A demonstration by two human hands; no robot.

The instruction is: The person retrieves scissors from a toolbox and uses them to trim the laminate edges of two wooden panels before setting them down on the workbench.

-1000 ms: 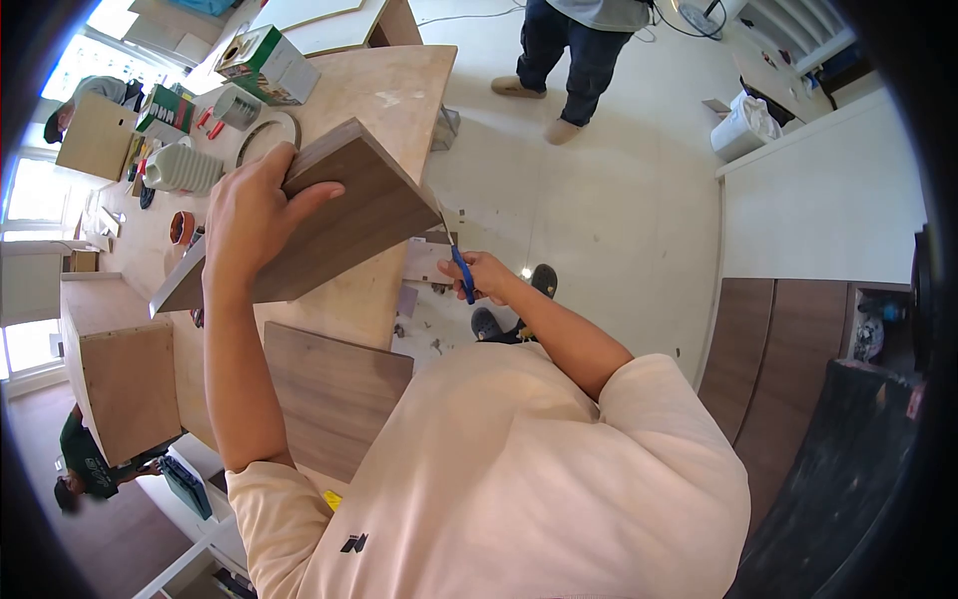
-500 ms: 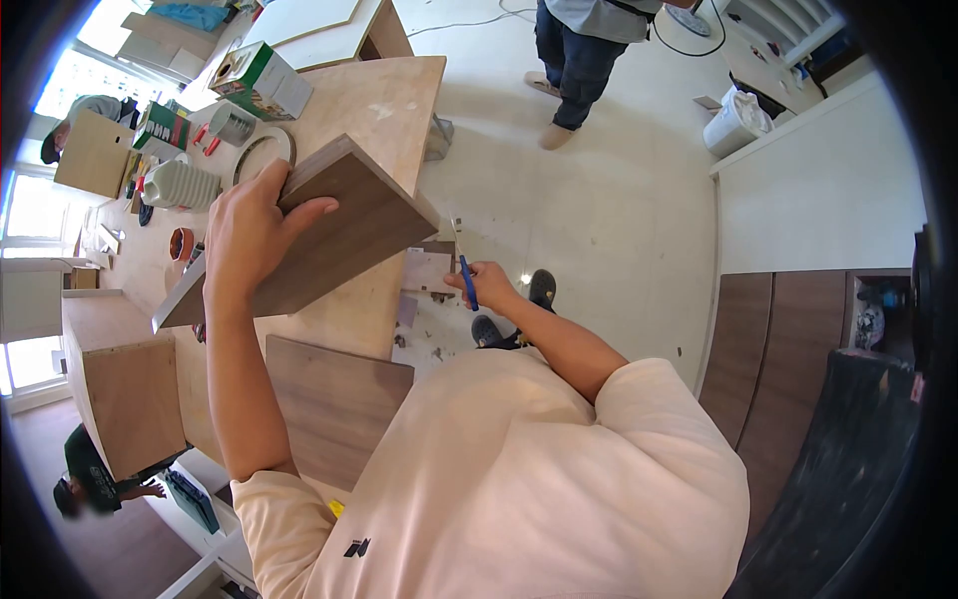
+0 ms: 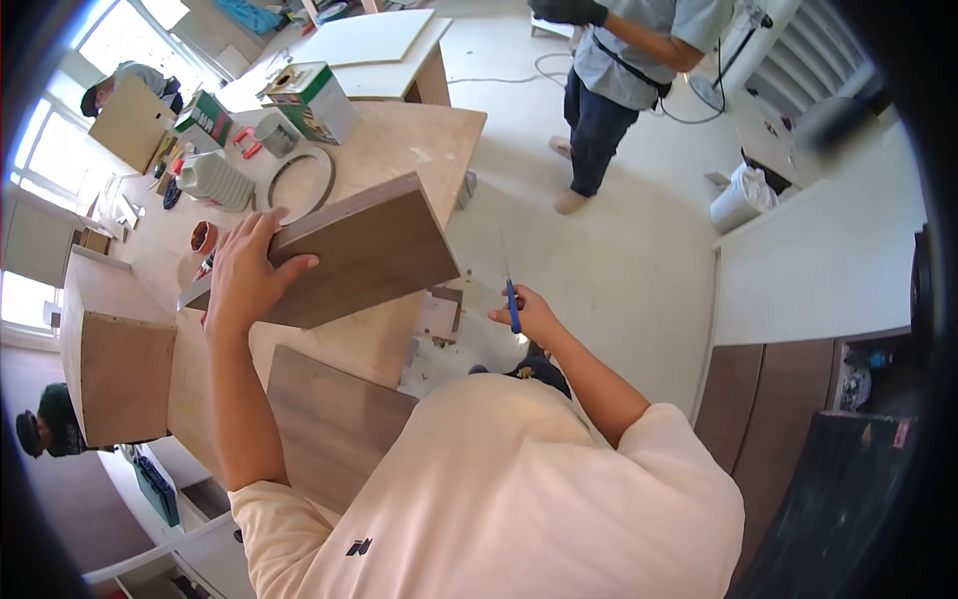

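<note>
My left hand [image 3: 244, 270] is closed over the upper edge of a thick brown wood-grain board [image 3: 364, 250]. Its thumb lies on the broad face, and the board is held tilted above the worktable's edge. Off to the right, over the floor, my right hand [image 3: 534, 317] grips a slim blue-handled tool [image 3: 514, 307] whose thin, pale tip points away from me. Some distance separates the tool from the board. Another brown panel [image 3: 334, 419] is at the table edge, beneath my left forearm.
On the worktable [image 3: 439, 135] are a grey ring of edge banding [image 3: 327, 180], a green-and-white tin [image 3: 324, 105], a white jug [image 3: 215, 180] and an orange-brown tape roll [image 3: 204, 237]. A person [image 3: 619, 90] stands beyond the table. Board scraps [image 3: 439, 314] lie on the floor.
My view has tilted up, showing more of the standing person. The board has turned in my left hand to a more level slant. My right hand still holds the blue-handled tool.
</note>
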